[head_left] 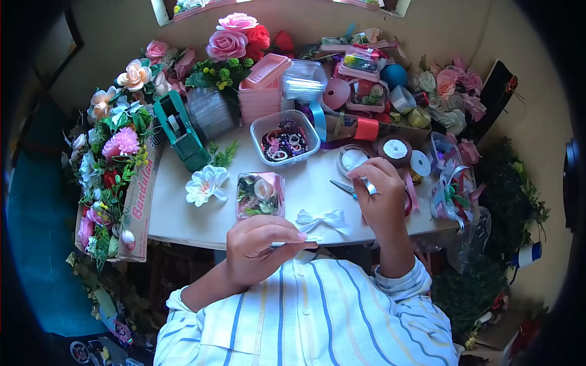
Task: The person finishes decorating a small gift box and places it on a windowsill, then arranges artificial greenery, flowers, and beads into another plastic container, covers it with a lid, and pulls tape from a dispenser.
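My left hand is in front of the table's near edge, thumb and fingers pinched on a thin white strip. My right hand is raised over the right of the table with its fingertips together; a small pale bit shows by them, too small to name. A white ribbon bow lies between the hands. Scissors lie behind, partly hidden by my right hand. Beyond my left hand stands a clear box with greenery and a pink lining. A white fabric flower lies left of it.
A clear tub holds beads. Behind are stacked pink containers, clear containers and a green tape dispenser. Ribbon spools stand at right. A cardboard box of artificial flowers is at the left edge.
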### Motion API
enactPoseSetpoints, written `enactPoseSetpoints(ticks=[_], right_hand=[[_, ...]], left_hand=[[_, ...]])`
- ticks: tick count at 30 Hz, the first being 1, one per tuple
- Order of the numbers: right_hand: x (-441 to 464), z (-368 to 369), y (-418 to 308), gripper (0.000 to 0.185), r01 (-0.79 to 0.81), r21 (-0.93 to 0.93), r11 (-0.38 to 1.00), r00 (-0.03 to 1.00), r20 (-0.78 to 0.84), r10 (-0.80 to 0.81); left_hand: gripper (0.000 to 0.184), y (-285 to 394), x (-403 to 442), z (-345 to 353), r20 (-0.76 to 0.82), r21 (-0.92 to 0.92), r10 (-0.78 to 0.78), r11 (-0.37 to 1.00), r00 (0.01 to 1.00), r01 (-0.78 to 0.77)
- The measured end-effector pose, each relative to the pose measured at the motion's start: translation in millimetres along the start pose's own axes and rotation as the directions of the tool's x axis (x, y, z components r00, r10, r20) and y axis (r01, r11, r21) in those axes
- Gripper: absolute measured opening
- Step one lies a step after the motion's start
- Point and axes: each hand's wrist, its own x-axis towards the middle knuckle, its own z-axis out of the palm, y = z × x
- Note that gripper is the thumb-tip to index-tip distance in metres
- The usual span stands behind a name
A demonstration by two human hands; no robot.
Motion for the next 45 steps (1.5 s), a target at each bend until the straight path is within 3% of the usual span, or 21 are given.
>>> enactPoseSetpoints(ticks=[3,6,9,11,12,15,17,19,21,23,26,29,30,31,33,34,36,37,40,43,45], right_hand=[[0.5,9.3,11.1,0.013,-0.054,0.041,0.998,0.995,0.085,0.050],[-0.5,13.7,19.1,0.014,-0.077,0.038,0.996,0.987,0.146,0.070],[-1.2,11.4,18.4,0.017,-0.150,0.150,0.977,0.969,0.217,0.116],[-3.4,11.3,23.5,0.020,-0.175,0.184,0.967,0.962,0.242,0.128],[-3.7,11.0,23.1,0.020,-0.174,0.185,0.967,0.963,0.239,0.128],[-4.1,8.0,16.8,0.022,-0.146,0.287,0.947,0.983,0.152,0.105],[-3.8,-0.4,-2.0,0.022,-0.027,0.343,0.939,0.997,0.076,0.001],[-11.3,-8.5,-17.2,0.023,-0.040,0.453,0.891,0.991,0.132,-0.022],[-17.9,-16.1,-34.4,0.019,-0.284,0.579,0.764,0.914,0.404,0.033],[-22.2,-12.7,-29.7,0.015,-0.239,0.593,0.769,0.937,0.348,0.022],[-22.2,-32.3,-16.1,0.007,-0.084,0.509,0.857,0.994,0.098,0.039],[-27.1,-83.0,-0.9,0.006,-0.168,0.309,0.936,0.978,-0.065,0.197],[-33.2,-101.3,14.8,0.006,-0.136,0.184,0.974,0.963,-0.208,0.173],[-39.4,-121.1,31.1,0.006,-0.119,0.051,0.992,0.933,-0.337,0.129],[-49.5,-162.6,44.2,0.008,-0.260,-0.169,0.951,0.814,-0.568,0.121],[-57.8,-182.2,56.3,0.008,-0.276,-0.193,0.941,0.806,-0.581,0.117],[-79.9,-210.9,89.7,0.010,-0.393,-0.362,0.845,0.666,-0.746,-0.009],[-90.8,-217.7,102.2,0.010,-0.400,-0.370,0.838,0.663,-0.749,-0.015],[-109.9,-226.9,132.9,0.016,-0.702,-0.203,0.683,0.603,-0.681,0.417],[-110.3,-217.3,131.1,0.023,-0.762,-0.326,0.560,0.636,-0.537,0.554],[-101.9,-214.1,112.5,0.027,-0.744,-0.344,0.572,0.657,-0.533,0.534]], left_hand=[[0.027,-1.9,0.7,2.7,-0.011,-0.062,-0.021,0.998,1.000,0.020],[0.024,0.3,-0.8,4.5,-0.010,-0.062,-0.106,0.992,0.994,0.105],[0.023,-1.4,-3.3,9.2,-0.046,-0.173,-0.222,0.962,0.974,0.211],[0.024,-0.9,-3.0,10.8,0.034,-0.452,-0.514,0.757,0.857,0.472],[0.026,-3.8,-4.5,9.2,0.099,-0.462,-0.558,0.708,0.824,0.534],[0.024,-5.3,-1.7,14.6,0.073,-0.516,-0.623,0.644,0.778,0.564],[0.025,-6.5,-1.5,15.8,0.071,-0.514,-0.628,0.643,0.775,0.568],[0.025,-6.8,-0.4,16.6,0.072,-0.511,-0.633,0.640,0.771,0.574],[0.025,-6.5,-0.2,17.3,0.083,-0.512,-0.636,0.633,0.767,0.580],[0.023,-7.4,-2.5,17.1,0.102,-0.510,-0.628,0.633,0.772,0.582],[0.015,-12.6,-7.9,16.2,0.104,-0.491,-0.594,0.667,0.798,0.560],[0.011,-9.6,-6.5,12.4,0.081,-0.427,-0.585,0.711,0.807,0.559],[0.011,-10.1,-6.9,11.9,0.076,-0.425,-0.594,0.707,0.801,0.565],[0.010,-11.2,-7.4,12.5,0.068,-0.430,-0.598,0.705,0.799,0.564],[0.009,-12.3,-6.8,14.3,0.061,-0.446,-0.617,0.687,0.785,0.574],[0.009,-13.1,-6.1,16.1,0.089,-0.457,-0.604,0.681,0.792,0.572],[0.008,-13.9,-5.1,18.2,0.063,-0.469,-0.617,0.675,0.784,0.569],[0.008,-13.7,-4.1,19.4,0.074,-0.474,-0.612,0.673,0.788,0.567],[0.010,-12.6,-2.2,21.5,0.067,-0.483,-0.616,0.668,0.785,0.566],[0.014,-11.4,-2.3,20.2,0.066,-0.488,-0.629,0.656,0.774,0.575],[0.014,-12.0,-3.0,18.3,0.135,-0.483,-0.603,0.653,0.787,0.583]])
